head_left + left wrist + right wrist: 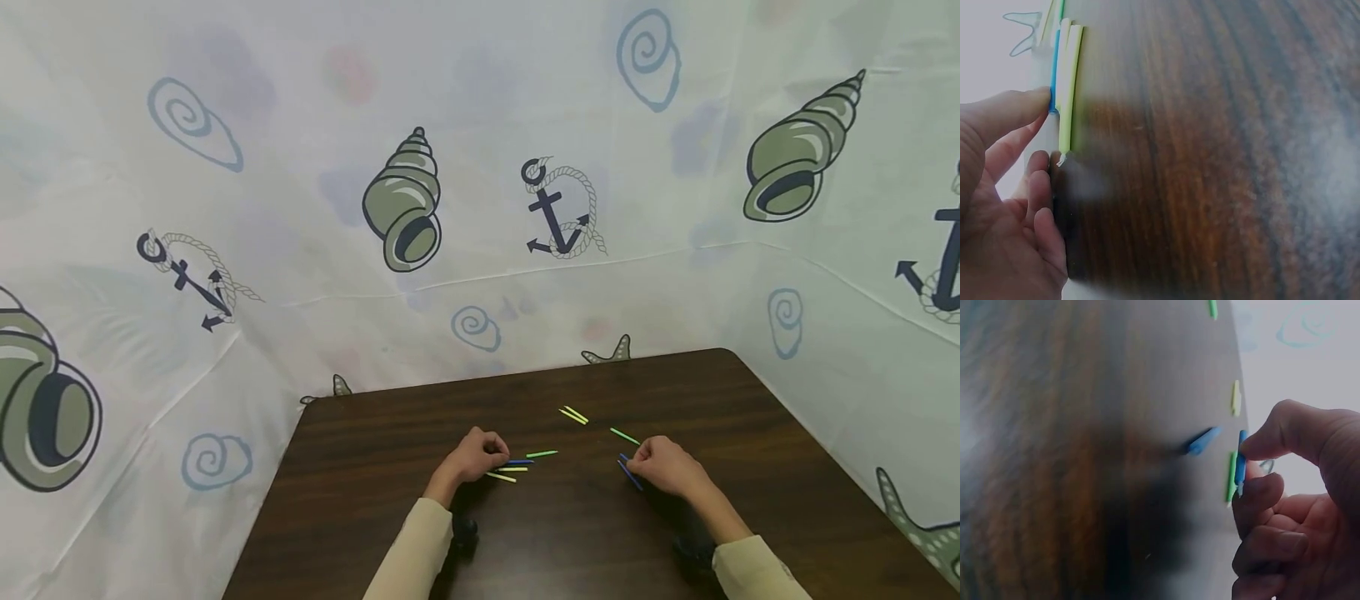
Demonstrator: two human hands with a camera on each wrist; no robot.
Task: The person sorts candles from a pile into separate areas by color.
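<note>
In the head view my left hand (472, 456) is low over the table, left of the middle. Its thumb and fingertips pinch the near end of a blue stick (1055, 69), thin and short. Beside that lie two yellow sticks (1071, 87), one with a frayed white end, and a green stick (542, 454). My right hand (667, 467) holds another blue stick (1241, 456) between thumb and finger, a pale tip poking out below. A further blue stick (1204, 441) lies on the table near it. Just beyond the right fingers is a green stick (625, 436).
Two yellow sticks (574, 414) lie farther back, between the hands. The dark brown wooden table (570, 533) ends at a white cloth (480, 100) printed with shells and anchors, behind and at both sides. Dark devices sit at both wrists.
</note>
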